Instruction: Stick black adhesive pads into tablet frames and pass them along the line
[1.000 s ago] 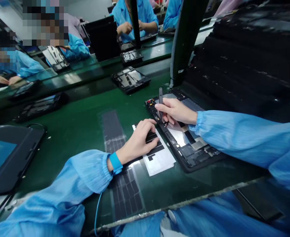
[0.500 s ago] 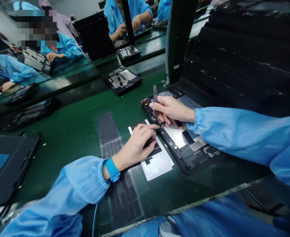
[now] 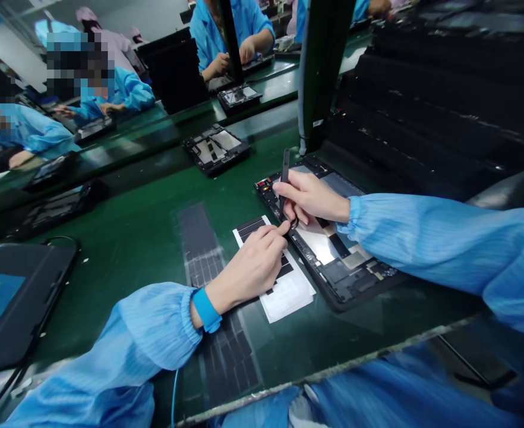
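My right hand (image 3: 311,196) grips dark tweezers (image 3: 284,169) like a pen, tip down at the left edge of an opened black tablet (image 3: 346,273) lying on the green table. My left hand (image 3: 253,267) rests on a white backing sheet (image 3: 284,291) that carries black adhesive strips. Its fingers are curled, and the forefinger and thumb pinch at the sheet's far edge right beside the tweezer tip. What the fingertips hold is too small to make out. A blue wrist strap (image 3: 206,309) with a blue cord circles my left wrist.
A strip of dark tape patches (image 3: 208,279) runs along the green belt under my left arm. A dark tablet case (image 3: 16,297) lies at the left. Stacked black trays (image 3: 444,89) rise at the right behind a dark post (image 3: 322,71). Opened tablets (image 3: 215,148) and other workers sit across.
My left hand slid forward along the sheet, and its fingertips now meet the tweezer tip. My right hand stays at the tablet's edge. The view shifted slightly.
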A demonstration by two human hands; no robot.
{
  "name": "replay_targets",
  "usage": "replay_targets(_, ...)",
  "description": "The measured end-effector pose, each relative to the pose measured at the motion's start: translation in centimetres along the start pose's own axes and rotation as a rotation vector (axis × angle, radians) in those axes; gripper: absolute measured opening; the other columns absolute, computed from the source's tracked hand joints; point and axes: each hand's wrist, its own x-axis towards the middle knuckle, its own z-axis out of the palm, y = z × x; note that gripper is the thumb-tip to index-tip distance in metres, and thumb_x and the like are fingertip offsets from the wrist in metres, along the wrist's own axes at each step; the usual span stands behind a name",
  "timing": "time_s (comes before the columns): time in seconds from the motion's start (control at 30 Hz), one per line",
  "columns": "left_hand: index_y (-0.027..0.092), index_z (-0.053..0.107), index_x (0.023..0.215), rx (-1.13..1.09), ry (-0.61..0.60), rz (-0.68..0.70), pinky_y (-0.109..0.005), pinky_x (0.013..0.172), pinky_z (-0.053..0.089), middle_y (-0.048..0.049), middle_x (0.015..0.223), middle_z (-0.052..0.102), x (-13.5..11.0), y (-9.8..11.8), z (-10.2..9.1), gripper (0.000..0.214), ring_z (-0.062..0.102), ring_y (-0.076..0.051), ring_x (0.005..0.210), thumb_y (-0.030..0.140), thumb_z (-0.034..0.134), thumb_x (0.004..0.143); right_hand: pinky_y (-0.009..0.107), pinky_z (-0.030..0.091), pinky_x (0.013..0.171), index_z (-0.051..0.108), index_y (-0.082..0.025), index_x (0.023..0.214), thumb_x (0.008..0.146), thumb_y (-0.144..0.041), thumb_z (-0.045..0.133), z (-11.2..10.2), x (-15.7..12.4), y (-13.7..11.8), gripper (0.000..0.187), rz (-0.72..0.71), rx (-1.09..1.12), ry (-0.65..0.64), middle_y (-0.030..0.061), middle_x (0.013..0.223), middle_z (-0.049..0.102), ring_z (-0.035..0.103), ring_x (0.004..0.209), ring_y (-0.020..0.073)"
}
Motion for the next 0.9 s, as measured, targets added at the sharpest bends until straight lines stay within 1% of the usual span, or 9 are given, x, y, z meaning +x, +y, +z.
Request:
replay_targets(0.13, 0.014, 0.046, 0.084, -0.034, -0.009, 0.06, -0.038, 0.089, 0.049, -0.0145, 0.115, 0.057, -0.3, 0.7, -0.2, 0.02, 0.049, -0.022, 0.105, 0.0, 0.034, 0.08, 0.015, 0.027, 0.024, 0.036, -0.018, 0.082, 0.093, -0.028, 0.039, 0.1, 0.1, -0.2, 0.015, 0.061, 0.045, 0.001, -0.0059, 0.042, 0.052, 0.042, 0.024, 0.0077)
replay_targets(0.23, 0.015, 0.045, 0.087, -0.135, 0.086, -0.027, -0.04, 0.089, 0.049, -0.0164, 0.117, 0.054, -0.6, 0.6, 0.1, 0.015, 0.046, -0.023, 0.113, 0.004, 0.037, 0.08, 0.015, 0.027, 0.024, 0.036, -0.019, 0.083, 0.094, -0.028, 0.039, 0.0, 0.1, -0.4, 0.015, 0.09, 0.084, -0.014, -0.0062, 0.042, 0.052, 0.042, 0.024, 0.0078)
replay_targets(0.33, 0.014, 0.046, 0.094, -0.258, 0.131, -0.103, -0.04, 0.09, 0.049, -0.0132, 0.095, 0.058, -0.6, 1.1, 0.6, 0.017, 0.048, -0.024, 0.113, 0.008, 0.04, 0.079, 0.014, 0.027, 0.025, 0.036, -0.019, 0.084, 0.093, -0.033, 0.041, -0.1, 0.1, -0.3, 0.017, 0.083, 0.105, -0.021, -0.0062, 0.042, 0.052, 0.042, 0.024, 0.0076)
replay_targets(0.4, 0.015, 0.046, 0.097, -0.363, 0.125, -0.175, -0.037, 0.087, 0.05, -0.0092, 0.087, 0.058, -0.7, 2.1, 0.6, 0.021, 0.055, -0.022, 0.102, 0.01, 0.044, 0.077, 0.015, 0.026, 0.025, 0.036, -0.019, 0.083, 0.092, -0.035, 0.043, 0.1, 0.2, -0.1, 0.019, 0.084, 0.114, -0.019, -0.006, 0.042, 0.052, 0.042, 0.024, 0.0075)
replay_targets(0.57, 0.02, 0.045, 0.084, -0.58, 0.038, -0.356, -0.033, 0.078, 0.053, -0.0075, 0.095, 0.063, -0.6, 4.3, -0.7, 0.015, 0.063, -0.019, 0.083, 0.018, 0.056, 0.074, 0.018, 0.03, 0.028, 0.038, -0.018, 0.077, 0.091, -0.038, 0.041, -0.2, 0.3, -0.5, 0.024, 0.119, 0.097, -0.005, -0.0035, 0.044, 0.051, 0.043, 0.028, 0.009)
replay_targets(0.63, 0.02, 0.043, 0.079, -0.636, 0.053, -0.402, -0.03, 0.073, 0.052, -0.0063, 0.09, 0.065, 0.0, 3.4, -1.5, 0.012, 0.065, -0.017, 0.079, 0.019, 0.054, 0.075, 0.021, 0.039, 0.038, 0.043, -0.017, 0.072, 0.09, -0.041, 0.043, -1.1, 0.1, -1.4, 0.03, 0.103, -0.063, 0.051, 0.0009, 0.051, 0.055, 0.051, 0.038, 0.0113)
replay_targets(0.7, 0.019, 0.041, 0.074, -0.634, 0.055, -0.509, -0.026, 0.063, 0.051, -0.0045, 0.078, 0.067, 1.3, 1.5, -2.2, 0.013, 0.064, -0.014, 0.066, 0.027, 0.05, 0.08, 0.025, 0.045, 0.054, 0.048, -0.014, 0.067, 0.088, -0.04, 0.045, -2.5, -0.4, -2.3, 0.034, 0.106, -0.432, 0.186, 0.0079, 0.062, 0.06, 0.061, 0.057, 0.0168)
replay_targets(0.8, 0.017, 0.046, 0.062, -0.492, -0.177, -0.672, -0.024, 0.05, 0.044, -0.0013, 0.049, 0.059, 3.8, -1.7, -2.7, 0.037, 0.053, -0.011, 0.044, 0.042, 0.037, 0.088, 0.035, 0.043, 0.068, 0.056, -0.011, 0.071, 0.088, -0.04, 0.041, -4.8, -1.3, -2.4, 0.037, 0.285, -1.04, 0.359, 0.0209, 0.081, 0.062, 0.062, 0.085, 0.0303)
replay_targets(0.9, 0.017, 0.048, 0.049, -0.424, -0.358, -0.673, -0.027, 0.054, 0.044, -0.0026, 0.04, 0.054, 5.6, -2.9, -2.5, 0.05, 0.052, -0.013, 0.045, 0.047, 0.038, 0.088, 0.037, 0.041, 0.065, 0.058, -0.013, 0.07, 0.086, -0.039, 0.037, -6.5, -1.5, -0.4, 0.037, 0.5, -1.155, 0.22, 0.025, 0.091, 0.062, 0.061, 0.089, 0.0333)
